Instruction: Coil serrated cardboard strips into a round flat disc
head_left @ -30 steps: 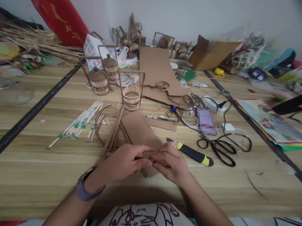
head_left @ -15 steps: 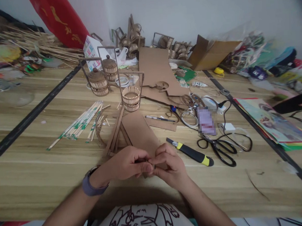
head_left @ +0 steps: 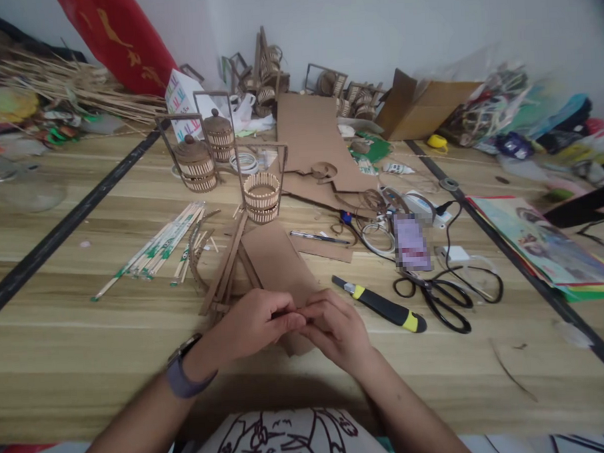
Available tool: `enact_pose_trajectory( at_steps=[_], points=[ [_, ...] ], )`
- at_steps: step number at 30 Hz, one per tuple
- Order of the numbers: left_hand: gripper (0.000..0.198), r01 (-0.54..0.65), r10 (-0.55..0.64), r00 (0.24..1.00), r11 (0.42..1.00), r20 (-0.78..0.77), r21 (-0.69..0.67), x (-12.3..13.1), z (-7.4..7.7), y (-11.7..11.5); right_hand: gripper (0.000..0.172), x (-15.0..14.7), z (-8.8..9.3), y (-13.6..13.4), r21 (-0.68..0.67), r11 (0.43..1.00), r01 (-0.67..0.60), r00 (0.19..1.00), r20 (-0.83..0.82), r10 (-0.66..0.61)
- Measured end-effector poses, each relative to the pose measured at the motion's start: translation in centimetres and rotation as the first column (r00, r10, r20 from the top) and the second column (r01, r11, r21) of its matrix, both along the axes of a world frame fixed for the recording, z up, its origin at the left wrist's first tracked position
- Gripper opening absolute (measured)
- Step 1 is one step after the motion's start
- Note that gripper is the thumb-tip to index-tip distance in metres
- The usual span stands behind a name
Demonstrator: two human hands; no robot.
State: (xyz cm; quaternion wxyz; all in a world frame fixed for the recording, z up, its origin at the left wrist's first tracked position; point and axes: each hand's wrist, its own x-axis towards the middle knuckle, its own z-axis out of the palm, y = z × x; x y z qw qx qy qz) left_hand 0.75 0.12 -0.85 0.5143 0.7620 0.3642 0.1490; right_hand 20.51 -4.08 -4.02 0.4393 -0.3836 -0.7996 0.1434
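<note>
Brown, narrow piece [head_left: 285, 313], almost wholly hidden by fingers; exact shape cannot be told. Lies at the meeting point of both hands, between the fingertips. Left hand [head_left: 263, 323], purple-banded watch [head_left: 189, 375] at the wrist: thumb and forefinger pinched on the piece. Right hand [head_left: 337, 328]: fingertips drawn together at the piece's end, touching those of the left; grip clamped.

Beneath the hands: one tan, flat cardboard panel [head_left: 279, 257], long, lying on the pale wood-grain table [head_left: 113, 375]. Just beside it, on the left: several thin brown cardboard strips [head_left: 232, 264], crossed in a loose heap.

Near the right hand, not touched: one black-and-yellow utility knife [head_left: 383, 306], blade end toward the hand. Farther right: one pair of black-handled scissors [head_left: 441, 300]. Beyond the panel: one slim black-and-clear pen [head_left: 320, 238].

Farther out: one open round basket [head_left: 262, 196] of pale slats, upright, with a tall dark square handle; behind it on the left, two lidded slatted baskets [head_left: 198, 169] with like handles. Left: green-and-white wrapped wooden sticks [head_left: 163, 244], fanned. Back: one large tan cardboard sheet [head_left: 308, 127], partly cut away; one open brown cardboard box [head_left: 427, 113] at its right.
</note>
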Motion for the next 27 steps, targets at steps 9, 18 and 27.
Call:
enact_pose_trajectory(
  at_steps=[9,18,27],
  points=[
    [0.038,-0.081,0.138,0.974,0.953,0.178,-0.293,-1.2,0.0,1.0,0.017,0.6,0.9,0.1,0.084,0.996,-0.023,0.999,-0.035,0.026],
    [0.013,-0.074,0.153,0.952,0.957,0.267,-0.282,-0.2,-0.2,0.5,0.030,-0.1,0.6,0.2,0.046,0.999,-0.028,0.997,-0.073,0.031],
    [0.008,-0.083,0.368,0.771,0.868,0.520,-0.490,0.8,-2.4,0.7,0.030,-0.9,-0.1,0.5,-0.404,0.913,-0.055,0.930,-0.354,-0.100]
  ],
)
